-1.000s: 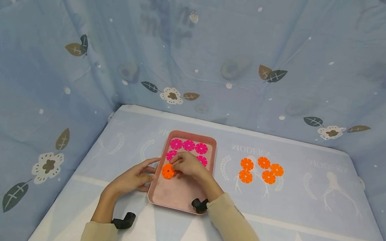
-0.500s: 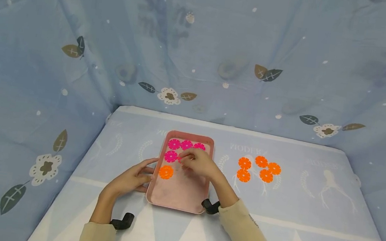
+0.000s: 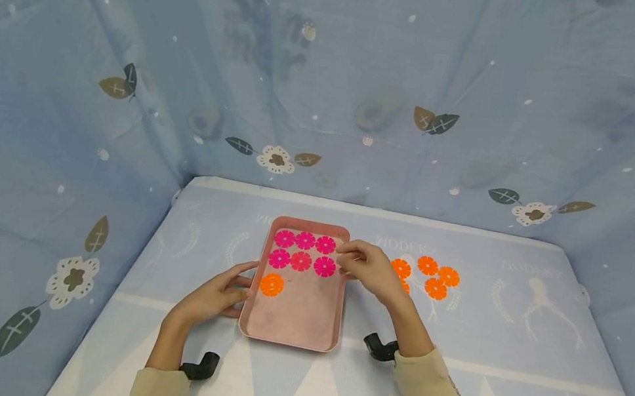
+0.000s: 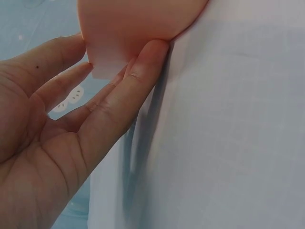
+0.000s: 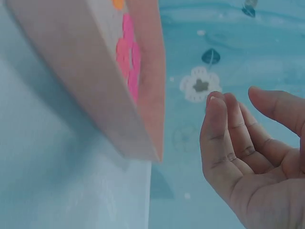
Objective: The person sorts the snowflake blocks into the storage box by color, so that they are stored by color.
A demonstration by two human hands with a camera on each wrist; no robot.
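A pink rectangular tray (image 3: pixel 290 320) lies on the table with scalloped flower-like discs inside. Two rows of three fill its far part: bright pink discs (image 3: pixel 285 239), with a redder disc (image 3: pixel 301 261) in the middle of the second row. Below their left end lies one orange disc (image 3: pixel 272 285). My left hand (image 3: pixel 213 294) touches the tray's left wall, its fingers extended, as the left wrist view (image 4: pixel 119 102) also shows. Over the tray's right edge is my right hand (image 3: pixel 370 270), fingers loosely bent, nothing between thumb and fingertips in the right wrist view.
Several loose orange discs (image 3: pixel 436 288) lie on the table right of the tray, some partly hidden behind my right hand. A patterned cloth covers the table (image 3: pixel 515 334). Blue curtains (image 3: pixel 332 81) hang behind and at both sides. Black wrist-worn cameras (image 3: pixel 381 348) sit at both wrists.
My right hand has moved from the orange disc in the tray, over the second row, to the tray's right edge, uncovering the redder disc. The left hand stays at the tray wall.
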